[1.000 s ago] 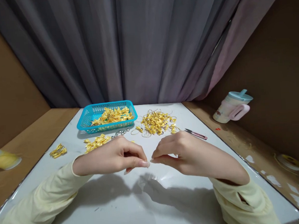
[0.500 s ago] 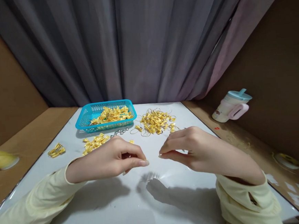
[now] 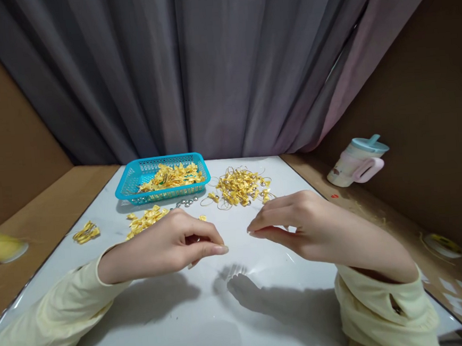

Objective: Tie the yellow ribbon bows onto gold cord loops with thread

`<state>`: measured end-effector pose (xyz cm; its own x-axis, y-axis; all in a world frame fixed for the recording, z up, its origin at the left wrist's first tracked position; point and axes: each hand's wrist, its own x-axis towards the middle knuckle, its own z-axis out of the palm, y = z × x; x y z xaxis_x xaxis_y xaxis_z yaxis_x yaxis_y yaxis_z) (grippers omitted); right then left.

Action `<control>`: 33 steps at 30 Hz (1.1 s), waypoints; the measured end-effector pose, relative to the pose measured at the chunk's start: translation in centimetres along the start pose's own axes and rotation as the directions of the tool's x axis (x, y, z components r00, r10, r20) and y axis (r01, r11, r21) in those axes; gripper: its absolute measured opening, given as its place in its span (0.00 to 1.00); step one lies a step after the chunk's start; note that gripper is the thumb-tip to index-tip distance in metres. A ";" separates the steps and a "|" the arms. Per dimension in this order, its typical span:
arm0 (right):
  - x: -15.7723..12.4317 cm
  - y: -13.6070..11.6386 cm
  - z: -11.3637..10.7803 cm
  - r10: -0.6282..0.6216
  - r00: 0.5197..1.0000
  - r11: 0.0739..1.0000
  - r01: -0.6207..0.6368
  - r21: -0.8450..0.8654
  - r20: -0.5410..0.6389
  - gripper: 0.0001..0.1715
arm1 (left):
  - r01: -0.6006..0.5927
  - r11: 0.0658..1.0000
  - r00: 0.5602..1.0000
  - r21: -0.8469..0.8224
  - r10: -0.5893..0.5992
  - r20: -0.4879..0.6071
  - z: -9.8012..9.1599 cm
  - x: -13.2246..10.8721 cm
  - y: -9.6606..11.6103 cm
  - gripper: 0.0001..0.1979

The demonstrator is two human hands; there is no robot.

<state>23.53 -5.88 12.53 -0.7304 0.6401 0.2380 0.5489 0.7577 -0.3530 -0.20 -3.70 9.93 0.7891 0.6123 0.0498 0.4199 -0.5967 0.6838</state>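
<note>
Over the middle of the white tabletop (image 3: 179, 326), my left hand (image 3: 168, 242) is closed in a pinch, thumb pressed against the index finger. Facing it across a small gap, my right hand (image 3: 299, 223) also pinches thumb and index fingertips together. Whatever either pinch holds is too small or hidden to make out. Beyond my left hand lie loose yellow ribbon bows (image 3: 148, 218) and a few small silvery beads (image 3: 187, 202). A pile of yellow bows with thin cord loops and silvery beads (image 3: 240, 187) lies behind the gap between my hands.
A blue perforated basket (image 3: 122, 188) of yellow pieces stands at the back left. A small yellow bundle (image 3: 86, 233) lies at the left. On the right-hand ledge are a lidded cup (image 3: 344, 166), a round spool (image 3: 442, 245) and white scraps (image 3: 460, 299). A grey curtain (image 3: 215, 78) hangs behind.
My right hand has risen slightly and moved a little to the right, its pinch still closed. My left hand has hardly moved. The view has shifted very slightly.
</note>
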 end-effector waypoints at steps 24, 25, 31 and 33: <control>0.7 0.0 -1.0 -0.004 0.985 0.990 -0.019 0.136 0.171 0.13 | -0.361 0.843 0.848 0.398 0.474 -0.237 0.5 -0.8 -0.1 0.07; 0.7 -0.1 -1.1 0.001 0.985 0.991 -0.024 0.133 0.175 0.13 | -0.361 0.844 0.847 0.396 0.474 -0.239 0.6 -0.8 -0.2 0.07; 0.5 0.0 -1.4 0.037 0.986 0.993 -0.054 0.107 0.160 0.14 | -0.363 0.847 0.840 0.389 0.478 -0.258 0.6 -0.8 -0.3 0.06; 0.5 0.0 -1.4 0.037 0.989 0.993 -0.052 0.106 0.146 0.14 | -0.360 0.849 0.842 0.387 0.474 -0.257 0.6 -0.8 -0.3 0.06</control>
<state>23.80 -5.38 13.90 -0.7614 0.6419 0.0902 0.5404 0.7054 -0.4587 -0.73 -4.30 9.27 0.7482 0.3660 0.5533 0.2461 -0.9277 0.2809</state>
